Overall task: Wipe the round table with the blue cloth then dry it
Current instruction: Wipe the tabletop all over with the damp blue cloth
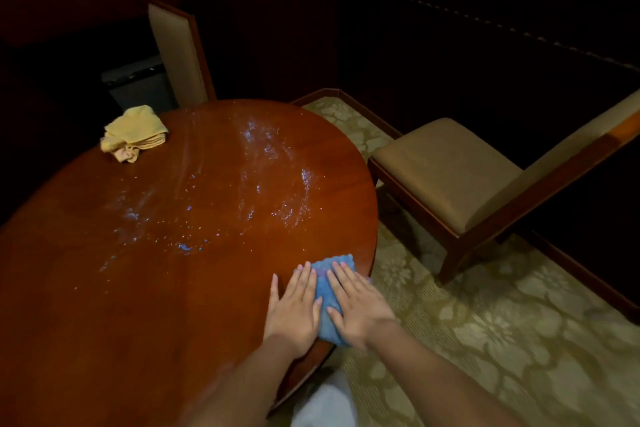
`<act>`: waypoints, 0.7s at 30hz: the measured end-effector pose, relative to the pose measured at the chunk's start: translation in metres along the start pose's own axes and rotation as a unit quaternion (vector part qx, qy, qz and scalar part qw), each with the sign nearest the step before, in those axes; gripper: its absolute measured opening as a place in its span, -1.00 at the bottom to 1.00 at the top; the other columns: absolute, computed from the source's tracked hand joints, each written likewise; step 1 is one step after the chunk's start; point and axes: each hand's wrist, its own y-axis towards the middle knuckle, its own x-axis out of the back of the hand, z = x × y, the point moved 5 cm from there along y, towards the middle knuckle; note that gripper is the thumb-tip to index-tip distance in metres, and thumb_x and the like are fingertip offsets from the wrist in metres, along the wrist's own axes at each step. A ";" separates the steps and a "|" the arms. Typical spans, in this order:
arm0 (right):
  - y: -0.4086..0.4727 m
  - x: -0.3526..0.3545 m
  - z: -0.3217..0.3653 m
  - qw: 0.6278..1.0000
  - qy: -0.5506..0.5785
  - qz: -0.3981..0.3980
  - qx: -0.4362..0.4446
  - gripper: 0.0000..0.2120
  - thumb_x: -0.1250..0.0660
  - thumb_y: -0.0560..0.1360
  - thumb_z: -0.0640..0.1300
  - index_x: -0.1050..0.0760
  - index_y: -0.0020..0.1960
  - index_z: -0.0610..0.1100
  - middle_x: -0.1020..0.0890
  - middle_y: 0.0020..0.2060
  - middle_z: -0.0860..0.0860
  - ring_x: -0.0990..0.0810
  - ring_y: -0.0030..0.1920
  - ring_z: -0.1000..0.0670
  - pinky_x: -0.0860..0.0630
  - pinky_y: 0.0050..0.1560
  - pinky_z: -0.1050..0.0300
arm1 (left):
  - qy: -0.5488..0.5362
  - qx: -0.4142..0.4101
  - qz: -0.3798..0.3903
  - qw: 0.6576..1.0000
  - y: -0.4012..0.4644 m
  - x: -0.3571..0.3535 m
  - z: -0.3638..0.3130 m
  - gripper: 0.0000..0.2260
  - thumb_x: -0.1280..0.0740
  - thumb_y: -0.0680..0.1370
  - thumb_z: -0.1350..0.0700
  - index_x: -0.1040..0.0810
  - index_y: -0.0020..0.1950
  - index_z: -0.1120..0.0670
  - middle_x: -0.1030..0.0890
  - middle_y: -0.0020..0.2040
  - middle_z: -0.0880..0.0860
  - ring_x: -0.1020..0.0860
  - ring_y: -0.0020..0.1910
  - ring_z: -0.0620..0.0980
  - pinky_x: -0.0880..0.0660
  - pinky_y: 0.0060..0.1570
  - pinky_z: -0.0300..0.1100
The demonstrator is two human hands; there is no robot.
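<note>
The round desk point(138, 288) showed wet streaks up and left of my hands. The blue cloth point(329, 302) lay at its near right edge, long axis pointing away, with my left hand point(294, 312) and right hand point(360, 308) pressed flat on it, side by side.

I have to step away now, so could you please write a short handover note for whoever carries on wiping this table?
Left hand: flat, fingers straight, pressing the blue cloth.
Right hand: flat, pressing the same cloth.
The cloth lies at the near right edge of the round table.
Yellow cloth: bunched, untouched, at the far left edge.
Done: wet streaks and droplets shine across the middle and far side.
Left: finish wiping, probably the duller near side, then dry the top, likely with the yellow cloth.
</note>
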 end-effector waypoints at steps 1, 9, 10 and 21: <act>0.006 0.003 -0.004 1.000 -0.002 -0.003 0.008 -0.43 0.10 0.59 0.10 -0.49 0.28 -0.23 -0.57 0.24 -0.11 -0.56 0.24 -0.04 -0.39 0.33 0.07 | -0.004 -0.002 -0.006 1.000 0.005 0.001 0.002 -0.42 0.49 0.52 -0.14 0.33 0.51 0.02 0.30 0.53 -0.05 0.32 0.50 -0.11 0.35 0.44 0.09; 0.079 0.037 -0.023 0.989 -0.102 0.033 0.103 -0.13 0.55 0.29 0.19 0.29 0.54 -0.17 0.31 0.49 -0.02 0.31 0.51 0.01 0.39 0.40 0.14 | -0.032 0.066 -0.028 0.997 0.064 0.014 0.023 -0.36 0.54 0.36 -0.08 0.39 0.44 0.04 0.26 0.55 -0.01 0.27 0.52 -0.07 0.33 0.45 0.11; 0.091 0.038 -0.026 0.986 -0.114 0.038 0.113 -0.14 0.55 0.30 0.19 0.29 0.54 -0.16 0.30 0.50 -0.03 0.33 0.50 0.02 0.40 0.39 0.14 | -0.036 0.080 -0.029 0.996 0.071 0.016 0.027 -0.36 0.54 0.35 -0.08 0.38 0.44 0.05 0.27 0.54 -0.02 0.26 0.52 -0.06 0.32 0.45 0.12; 0.191 0.074 -0.021 0.934 -0.225 0.105 0.255 -0.38 0.33 0.59 0.18 0.33 0.52 -0.15 0.33 0.48 -0.03 0.32 0.51 0.00 0.40 0.38 0.14 | -0.041 0.210 -0.040 0.976 0.127 0.035 0.058 -0.34 0.48 0.39 -0.03 0.29 0.48 0.17 0.21 0.54 0.12 0.13 0.54 0.11 0.29 0.44 0.15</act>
